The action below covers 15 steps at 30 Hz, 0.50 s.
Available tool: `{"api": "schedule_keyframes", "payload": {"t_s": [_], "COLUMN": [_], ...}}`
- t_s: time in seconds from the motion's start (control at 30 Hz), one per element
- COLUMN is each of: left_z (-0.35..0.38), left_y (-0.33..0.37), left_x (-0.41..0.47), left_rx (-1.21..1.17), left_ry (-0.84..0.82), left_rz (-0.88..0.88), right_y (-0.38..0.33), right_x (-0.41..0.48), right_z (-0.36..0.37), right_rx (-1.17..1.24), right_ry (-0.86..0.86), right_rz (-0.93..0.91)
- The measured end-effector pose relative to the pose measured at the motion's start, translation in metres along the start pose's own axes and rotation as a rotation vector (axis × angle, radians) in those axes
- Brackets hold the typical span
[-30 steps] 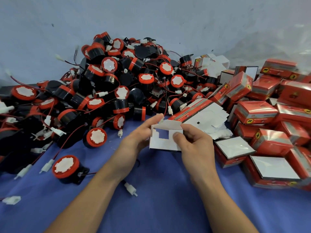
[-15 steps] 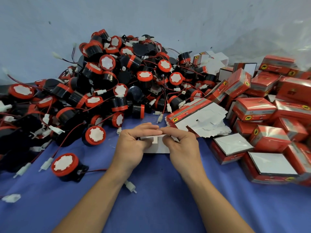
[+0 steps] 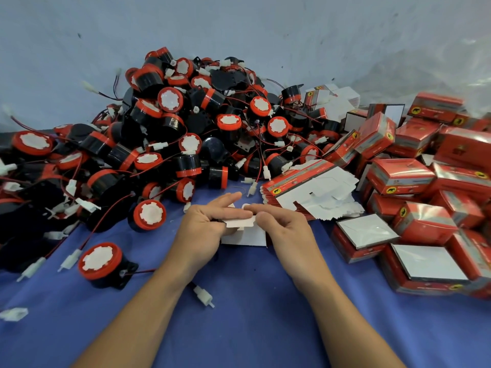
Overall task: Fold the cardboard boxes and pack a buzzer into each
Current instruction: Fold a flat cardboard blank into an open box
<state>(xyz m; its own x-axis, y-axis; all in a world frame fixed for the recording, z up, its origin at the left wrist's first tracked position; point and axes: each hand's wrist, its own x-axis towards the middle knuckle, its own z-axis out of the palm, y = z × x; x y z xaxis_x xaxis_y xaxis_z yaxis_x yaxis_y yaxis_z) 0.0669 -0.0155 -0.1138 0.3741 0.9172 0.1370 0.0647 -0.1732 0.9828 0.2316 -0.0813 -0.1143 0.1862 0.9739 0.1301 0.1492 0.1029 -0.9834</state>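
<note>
- Gripping a partly folded cardboard box, both hands meet at the middle of the blue cloth — the box turns its white inner side to the camera.
- Left hand: its middle fingers lie across the box's top flap and clasp it, while the index finger points forward, clear of the card.
- Right hand: thumb and index finger pinch the right end of the same flap; the other fingers are curled lower down, by the box's right side.
- Whether the box rests on the cloth or is held just above it cannot be told.
- A pile of buzzers — black bodies, red rims, white faces, red wires with white plugs — is heaped behind and to the left of the hands, against the grey wall.
- One loose buzzer lies apart on the cloth, left of the left forearm, its white face up; a white plug lies just beside that forearm.
- A stack of flat boxes sits just beyond the right hand, fanned out, with red edges and white undersides showing.
- Folded red boxes are heaped at the right; the two nearest boxes show a white side up.
</note>
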Motion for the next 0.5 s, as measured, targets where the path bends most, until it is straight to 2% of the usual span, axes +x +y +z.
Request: {"api": "schedule_keyframes", "payload": {"t_s": [0.23,0.5], "left_z": [0.0002,-0.0032], "left_y": [0.0022,0.0011], "left_x": [-0.0018,-0.0011], "left_rx": [0.149,0.126], "left_ry": [0.041,0.025], "left_rz": [0.059,0.009], "right_y": [0.0018,0.0039], "right_x": [0.0005,0.0021], "right_z": [-0.0013,-0.0063], "right_rx": [-0.083,-0.061], "right_ry": [0.004,-0.003], "right_rz": [-0.001,0.025]}}
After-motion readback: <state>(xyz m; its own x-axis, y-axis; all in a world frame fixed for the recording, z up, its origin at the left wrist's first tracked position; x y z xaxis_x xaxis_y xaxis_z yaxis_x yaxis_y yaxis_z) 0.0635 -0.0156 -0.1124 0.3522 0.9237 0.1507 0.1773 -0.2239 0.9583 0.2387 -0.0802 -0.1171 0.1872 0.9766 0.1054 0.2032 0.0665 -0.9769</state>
